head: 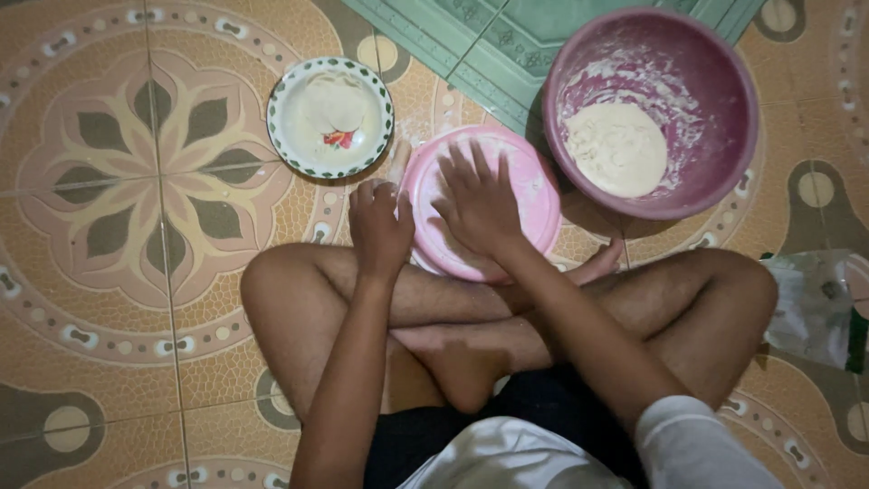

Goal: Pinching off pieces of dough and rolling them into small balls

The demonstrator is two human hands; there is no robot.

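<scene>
My right grip (480, 204) lies spread flat, fingers splayed, on the floury round pink plate (534, 195) at frame centre; my left grip (378, 226) curls closed at its rim, contents unclear. Upper right sits a glossy purple bowl (715, 81) of pale dough (617, 148), upper left a patterned dish (285, 136), all on tiled floor (109, 272).

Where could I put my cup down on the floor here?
Bare tiles lie left of the white plate and the person's knee. It is crowded ahead: the pink lid under the right hand, the purple bowl, the left hand. A plastic bag sits at the right.
</scene>
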